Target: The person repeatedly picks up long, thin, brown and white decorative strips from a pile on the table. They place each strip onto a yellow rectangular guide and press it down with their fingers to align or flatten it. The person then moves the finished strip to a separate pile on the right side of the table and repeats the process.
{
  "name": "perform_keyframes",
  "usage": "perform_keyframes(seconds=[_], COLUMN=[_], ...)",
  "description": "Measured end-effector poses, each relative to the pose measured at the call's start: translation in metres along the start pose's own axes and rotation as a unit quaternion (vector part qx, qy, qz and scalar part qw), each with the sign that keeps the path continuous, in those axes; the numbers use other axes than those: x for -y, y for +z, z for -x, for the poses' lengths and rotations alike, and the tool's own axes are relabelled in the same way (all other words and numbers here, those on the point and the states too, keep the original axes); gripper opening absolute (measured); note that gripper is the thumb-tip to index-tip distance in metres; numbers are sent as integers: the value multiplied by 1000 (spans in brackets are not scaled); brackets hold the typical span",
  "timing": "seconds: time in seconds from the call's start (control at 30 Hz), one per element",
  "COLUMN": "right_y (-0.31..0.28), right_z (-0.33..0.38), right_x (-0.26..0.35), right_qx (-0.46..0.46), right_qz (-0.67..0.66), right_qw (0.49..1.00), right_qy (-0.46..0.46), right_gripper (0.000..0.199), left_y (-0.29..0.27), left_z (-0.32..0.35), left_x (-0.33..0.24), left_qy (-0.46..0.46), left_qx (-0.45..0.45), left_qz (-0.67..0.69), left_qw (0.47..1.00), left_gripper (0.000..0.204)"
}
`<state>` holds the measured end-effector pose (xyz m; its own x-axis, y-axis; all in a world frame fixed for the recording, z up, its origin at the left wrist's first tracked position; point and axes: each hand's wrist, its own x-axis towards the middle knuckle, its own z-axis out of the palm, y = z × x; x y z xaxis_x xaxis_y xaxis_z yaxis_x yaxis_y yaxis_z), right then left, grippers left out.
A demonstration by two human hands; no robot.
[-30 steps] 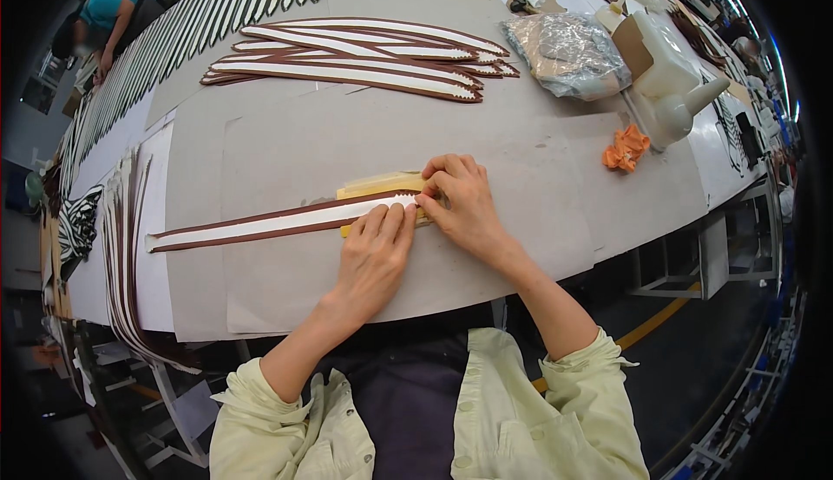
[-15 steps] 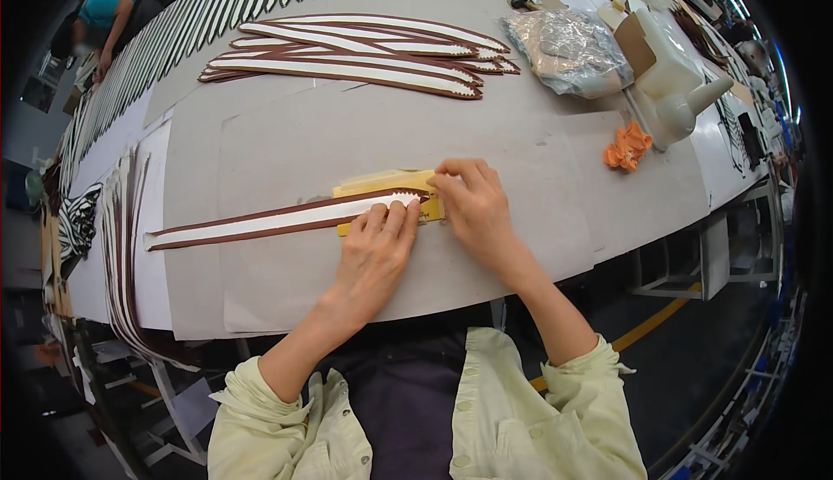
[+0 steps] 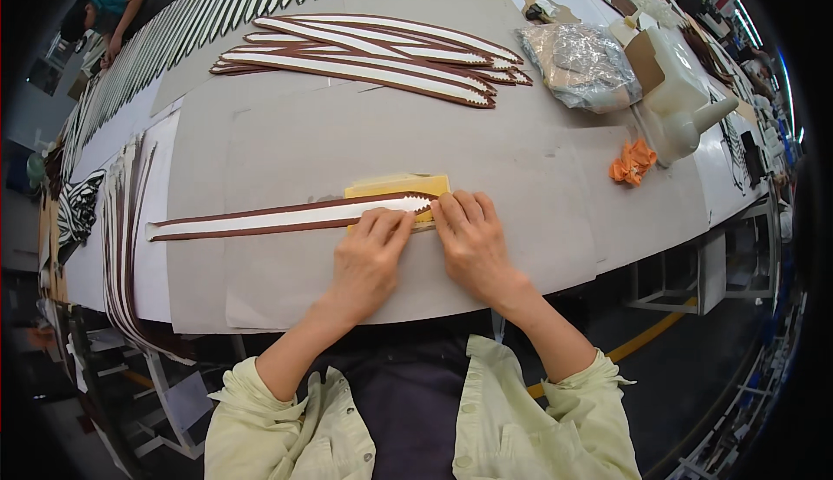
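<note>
A long strip (image 3: 269,218), white down the middle with folded brown edges, lies across the table in front of me. Its notched, pointed right end rests over a flat yellow block (image 3: 395,187). My left hand (image 3: 369,259) is closed, its fingertips pinching the strip's near edge just short of the point. Right beside it, my right hand (image 3: 477,241) has its fingers bent and pressed together at the very tip of the strip. The fingers hide part of the brown edge and the block's near side.
Similar brown and white strips (image 3: 373,55) lie piled farther back. Narrow strips (image 3: 126,237) hang over the left table edge. A clear plastic bag (image 3: 586,68), a whitish bottle with a spout (image 3: 681,124) and a crumpled orange cloth (image 3: 632,163) sit at right. A person (image 3: 121,3) bends over at far left.
My right hand has come down and closed at the strip's tip, from the block's far right corner. My left fingers have drawn together along the near edge.
</note>
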<state>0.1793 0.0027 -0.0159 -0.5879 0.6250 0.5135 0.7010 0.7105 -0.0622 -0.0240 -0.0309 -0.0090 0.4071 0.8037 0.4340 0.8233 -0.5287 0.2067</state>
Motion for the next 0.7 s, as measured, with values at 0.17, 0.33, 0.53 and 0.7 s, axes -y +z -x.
perform_keyframes(seconds=[0.17, 0.33, 0.53, 0.7], right_y=[2, 1, 0, 4], right_z=[4, 5, 1, -3], right_x=[3, 4, 10, 20], right_qx=[-22, -13, 2, 18], right_qz=[-64, -61, -29, -32], right_qw=[996, 996, 997, 997], right_qy=[60, 61, 70, 72], right_gripper=[43, 44, 45, 50], left_y=[-6, -6, 3, -2], left_z=[10, 6, 2, 2], left_x=[8, 6, 2, 7], left_qy=[6, 16, 34, 17], left_qx=[-27, -2, 19, 17], left_qz=[4, -14, -52, -21], left_qw=[1000, 1000, 998, 999], left_gripper=[51, 53, 54, 52])
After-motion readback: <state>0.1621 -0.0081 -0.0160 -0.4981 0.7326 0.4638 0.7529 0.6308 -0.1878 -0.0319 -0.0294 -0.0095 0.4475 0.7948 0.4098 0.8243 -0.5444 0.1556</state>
